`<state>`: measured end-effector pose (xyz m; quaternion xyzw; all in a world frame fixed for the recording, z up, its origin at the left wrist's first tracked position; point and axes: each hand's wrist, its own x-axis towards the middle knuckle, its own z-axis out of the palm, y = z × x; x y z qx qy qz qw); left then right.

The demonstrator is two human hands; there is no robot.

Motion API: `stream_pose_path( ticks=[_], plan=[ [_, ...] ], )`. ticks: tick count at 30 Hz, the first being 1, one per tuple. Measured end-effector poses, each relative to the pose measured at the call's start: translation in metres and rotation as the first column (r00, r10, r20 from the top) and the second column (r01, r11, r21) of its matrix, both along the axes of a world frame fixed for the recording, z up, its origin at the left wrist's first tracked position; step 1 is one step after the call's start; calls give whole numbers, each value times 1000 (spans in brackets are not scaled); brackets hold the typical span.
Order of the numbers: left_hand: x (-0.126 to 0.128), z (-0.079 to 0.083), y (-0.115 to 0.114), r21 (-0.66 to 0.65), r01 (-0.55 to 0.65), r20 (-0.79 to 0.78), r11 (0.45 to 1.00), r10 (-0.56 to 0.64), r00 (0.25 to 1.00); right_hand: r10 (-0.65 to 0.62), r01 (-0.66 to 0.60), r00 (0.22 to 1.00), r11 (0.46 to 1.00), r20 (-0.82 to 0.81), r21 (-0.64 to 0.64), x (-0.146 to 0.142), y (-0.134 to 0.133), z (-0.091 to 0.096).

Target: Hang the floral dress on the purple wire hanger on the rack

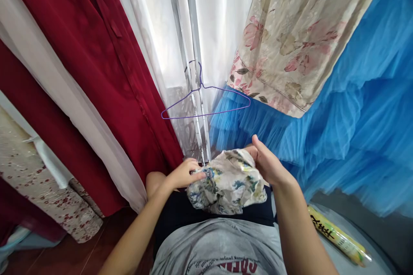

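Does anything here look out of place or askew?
The purple wire hanger hangs empty and tilted among the clothes. The floral cloth is crumpled between the left hand and right hand.

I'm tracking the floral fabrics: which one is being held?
The crumpled blue-and-green print cloth, held by left hand and right hand; the pink-flowered fabric and red-speckled fabric just hang.

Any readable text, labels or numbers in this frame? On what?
Grey T-shirt: a small dark line and big red letters, upside down, cut by the frame edge; not readable.
Yellow packet: bold black characters, blurred; not readable.
Nothing else carries text.
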<state>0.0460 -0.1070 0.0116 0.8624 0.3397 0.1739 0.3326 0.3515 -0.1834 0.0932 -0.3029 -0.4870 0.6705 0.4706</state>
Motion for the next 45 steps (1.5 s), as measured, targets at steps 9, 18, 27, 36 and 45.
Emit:
stream_pose_path(
  ticks=[9,18,27,36,45],
  plan=[
    [-135,61,68,367,-252,-397,895,396,828,-363,54,740,871,566,488,-22,90,29],
    [-121,142,124,537,-416,-180,734,581,794,-698,225,511,671,501,706,-26,182,12],
    [-84,177,107,619,-350,7,703,441,897,-722,230,414,673,554,703,-51,170,1],
    [-75,197,88,693,-279,-153,665,514,844,-722,187,413,663,555,725,-54,155,-3],
    [-23,216,62,756,-423,4,499,643,766,-694,209,420,701,585,681,-66,147,0]
  ],
)
